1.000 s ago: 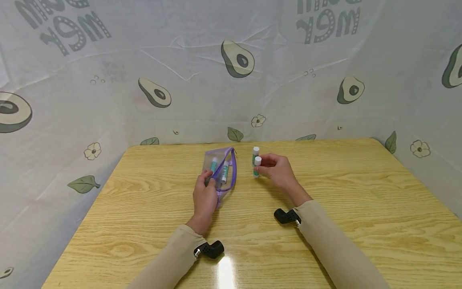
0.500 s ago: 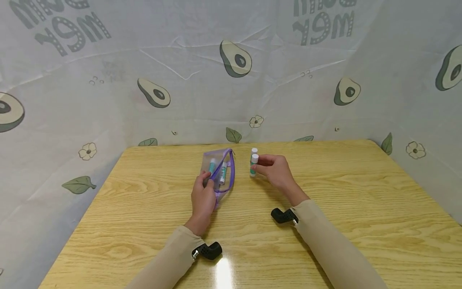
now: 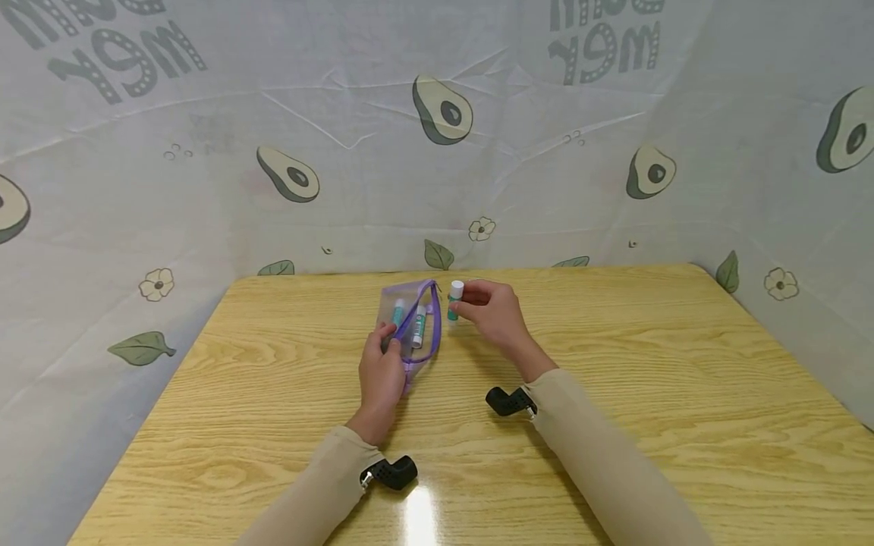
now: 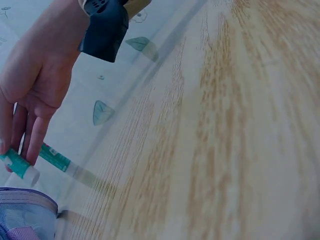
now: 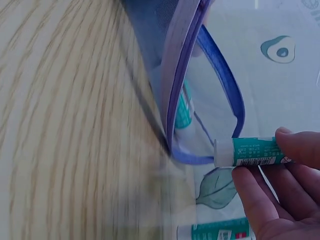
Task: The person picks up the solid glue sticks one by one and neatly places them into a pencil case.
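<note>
My left hand grips the near side of a mesh zipper pouch with purple trim, its mouth gaping to the right. Inside lie a glue stick with a green label and, further left, another glue stick. Just right of the mouth, my right hand pinches a green-and-white glue stick between thumb and fingers, white cap up, raised off the table. One more glue stick stands on the table beyond that hand in the left wrist view; the head view hides it.
The wooden table reaches back to a pale curtain printed with avocados and leaves. A black wrist mount juts from the left sleeve, and another black mount from the right sleeve.
My right hand has lifted its glue stick and carried it left, close to the pouch's mouth. The standing glue stick is now out of sight in the head view. My left hand stays on the pouch.
</note>
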Demonstrator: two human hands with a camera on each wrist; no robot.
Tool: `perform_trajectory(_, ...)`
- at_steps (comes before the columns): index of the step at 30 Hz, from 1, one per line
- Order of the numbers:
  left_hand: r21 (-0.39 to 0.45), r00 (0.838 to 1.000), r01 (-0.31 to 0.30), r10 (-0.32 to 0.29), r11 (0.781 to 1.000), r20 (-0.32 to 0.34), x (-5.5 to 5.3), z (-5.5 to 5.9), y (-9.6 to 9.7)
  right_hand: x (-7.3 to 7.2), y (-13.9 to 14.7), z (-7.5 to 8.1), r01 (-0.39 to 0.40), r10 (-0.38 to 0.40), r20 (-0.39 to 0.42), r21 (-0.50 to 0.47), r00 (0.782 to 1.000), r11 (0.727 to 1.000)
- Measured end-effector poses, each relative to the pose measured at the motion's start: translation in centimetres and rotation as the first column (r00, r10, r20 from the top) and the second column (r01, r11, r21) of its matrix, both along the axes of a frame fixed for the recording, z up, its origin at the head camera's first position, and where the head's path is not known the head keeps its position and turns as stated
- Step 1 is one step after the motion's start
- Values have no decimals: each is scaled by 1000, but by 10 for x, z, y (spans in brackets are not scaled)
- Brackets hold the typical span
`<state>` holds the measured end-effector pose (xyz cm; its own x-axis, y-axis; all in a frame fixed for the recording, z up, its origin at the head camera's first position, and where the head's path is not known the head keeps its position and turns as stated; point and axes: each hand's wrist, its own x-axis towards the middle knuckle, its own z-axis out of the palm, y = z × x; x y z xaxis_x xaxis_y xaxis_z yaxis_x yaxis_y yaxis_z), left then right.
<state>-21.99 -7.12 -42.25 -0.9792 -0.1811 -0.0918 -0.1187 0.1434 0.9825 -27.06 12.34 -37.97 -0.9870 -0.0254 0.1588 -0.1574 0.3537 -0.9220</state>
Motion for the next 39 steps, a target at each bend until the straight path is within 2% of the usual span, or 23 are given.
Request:
perform_trajectory(10, 4, 1000, -1, 1, 1000, -9, 0, -1, 0, -4, -31, 1, 23, -22, 4, -14, 1000, 1000)
perform_trajectory(18, -1, 999, -12, 11, 1000, -36, -1, 0, 1, -6, -41, -1, 73, -71, 33, -68, 997, 995)
perform_trajectory(27, -2, 999, -20, 20, 1000, -32, -3, 1, 0, -12, -51, -6, 112, -104, 75, -106, 992, 988)
perform_trajectory(39, 6, 1000, -5, 5, 1000, -24, -2, -1, -1, -17, -56, -3, 177, -130, 215, -215, 968, 961)
